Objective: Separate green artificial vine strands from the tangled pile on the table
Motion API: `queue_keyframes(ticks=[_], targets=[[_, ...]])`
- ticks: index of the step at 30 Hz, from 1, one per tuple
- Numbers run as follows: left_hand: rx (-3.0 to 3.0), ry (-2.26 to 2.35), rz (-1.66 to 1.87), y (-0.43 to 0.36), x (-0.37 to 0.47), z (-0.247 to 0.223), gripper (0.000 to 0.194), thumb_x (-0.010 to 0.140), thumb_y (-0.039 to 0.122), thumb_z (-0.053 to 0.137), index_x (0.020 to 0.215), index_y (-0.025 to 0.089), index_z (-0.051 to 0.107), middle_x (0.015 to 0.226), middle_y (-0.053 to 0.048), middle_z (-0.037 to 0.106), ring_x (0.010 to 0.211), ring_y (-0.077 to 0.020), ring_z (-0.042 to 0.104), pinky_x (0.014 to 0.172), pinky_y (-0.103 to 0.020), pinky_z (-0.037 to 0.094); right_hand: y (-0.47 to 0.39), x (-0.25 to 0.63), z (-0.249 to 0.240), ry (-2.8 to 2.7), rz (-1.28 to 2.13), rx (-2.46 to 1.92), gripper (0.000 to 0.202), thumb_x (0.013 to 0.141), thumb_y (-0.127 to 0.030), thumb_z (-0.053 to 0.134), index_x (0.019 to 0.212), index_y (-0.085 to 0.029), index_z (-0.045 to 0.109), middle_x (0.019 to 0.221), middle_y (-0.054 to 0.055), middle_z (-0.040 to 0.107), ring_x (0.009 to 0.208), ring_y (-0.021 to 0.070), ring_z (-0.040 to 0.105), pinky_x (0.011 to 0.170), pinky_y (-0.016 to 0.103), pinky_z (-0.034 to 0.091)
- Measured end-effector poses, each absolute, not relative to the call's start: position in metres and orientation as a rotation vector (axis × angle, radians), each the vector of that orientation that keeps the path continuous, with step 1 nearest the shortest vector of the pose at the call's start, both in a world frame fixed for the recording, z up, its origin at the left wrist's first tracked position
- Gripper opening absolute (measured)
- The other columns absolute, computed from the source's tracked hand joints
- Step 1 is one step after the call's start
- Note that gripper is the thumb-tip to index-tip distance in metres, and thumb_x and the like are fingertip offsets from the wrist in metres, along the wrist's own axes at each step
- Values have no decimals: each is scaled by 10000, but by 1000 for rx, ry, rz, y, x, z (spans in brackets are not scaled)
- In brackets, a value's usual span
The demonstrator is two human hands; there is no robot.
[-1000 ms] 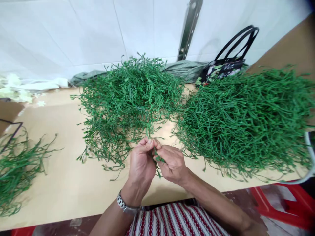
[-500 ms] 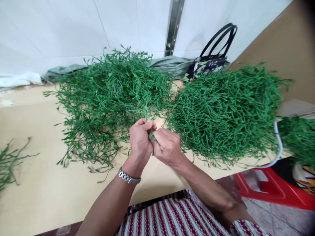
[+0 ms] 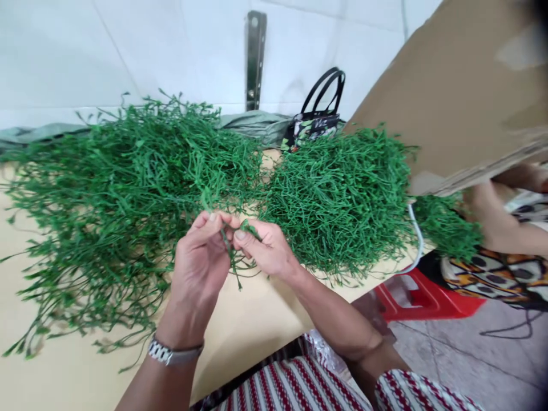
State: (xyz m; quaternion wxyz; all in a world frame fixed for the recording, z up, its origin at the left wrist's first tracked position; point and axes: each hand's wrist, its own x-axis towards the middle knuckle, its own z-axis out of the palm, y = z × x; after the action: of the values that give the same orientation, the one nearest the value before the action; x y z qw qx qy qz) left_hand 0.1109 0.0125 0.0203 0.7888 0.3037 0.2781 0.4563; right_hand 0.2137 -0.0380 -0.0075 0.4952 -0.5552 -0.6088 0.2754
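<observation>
My left hand (image 3: 200, 260), with a metal watch at the wrist, pinches a thin green plastic plant stem (image 3: 233, 267) that hangs below its fingers. Close beside it, my right hand (image 3: 270, 246) has thumb and fingers closed on a small green plastic piece (image 3: 250, 228); whether this belongs to the same stem I cannot tell. Behind and left of my hands spreads a loose pile of green plastic stems (image 3: 124, 182). A denser pile of stems (image 3: 342, 197) lies to the right of my right hand.
A black patterned handbag (image 3: 314, 123) stands by the white wall. At the right are a large cardboard sheet (image 3: 449, 97), a white curved strip (image 3: 416, 237), a red plastic stool (image 3: 432, 297) and another person's arm (image 3: 496, 222) near more green stems.
The view has turned right, bringing the other person's arm into sight. My hands have drawn slightly apart, and the stem between them shows more clearly.
</observation>
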Motion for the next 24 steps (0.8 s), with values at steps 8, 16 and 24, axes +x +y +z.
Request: queue_keyframes(ticks=[8, 16, 24], targets=[[792, 750, 820, -2, 94, 16, 120, 588, 141, 644, 511, 117, 556, 468, 19, 493, 351, -11, 271, 380, -180, 191, -49, 223, -2, -2099, 421, -1191, 217, 757, -161, 436, 541, -161, 407, 524, -35, 377, 502, 82, 322, 503, 235, 230], [762, 870, 766, -16, 86, 5, 164, 511, 173, 644, 440, 121, 505, 400, 23, 465, 325, 2, 179, 377, -193, 70, -50, 221, -13, -2455, 101, -1049, 168, 610, -102, 356, 554, -172, 497, 513, 10, 492, 487, 121, 377, 494, 268, 243], [733, 870, 733, -11, 85, 0, 186, 464, 170, 655, 404, 120, 485, 374, 34, 425, 312, 5, 178, 373, -193, 60, -45, 220, -6, -2563, 66, -989, 184, 576, -82, 350, 564, -175, 508, 505, 11, 500, 481, 125, 391, 479, 276, 233]])
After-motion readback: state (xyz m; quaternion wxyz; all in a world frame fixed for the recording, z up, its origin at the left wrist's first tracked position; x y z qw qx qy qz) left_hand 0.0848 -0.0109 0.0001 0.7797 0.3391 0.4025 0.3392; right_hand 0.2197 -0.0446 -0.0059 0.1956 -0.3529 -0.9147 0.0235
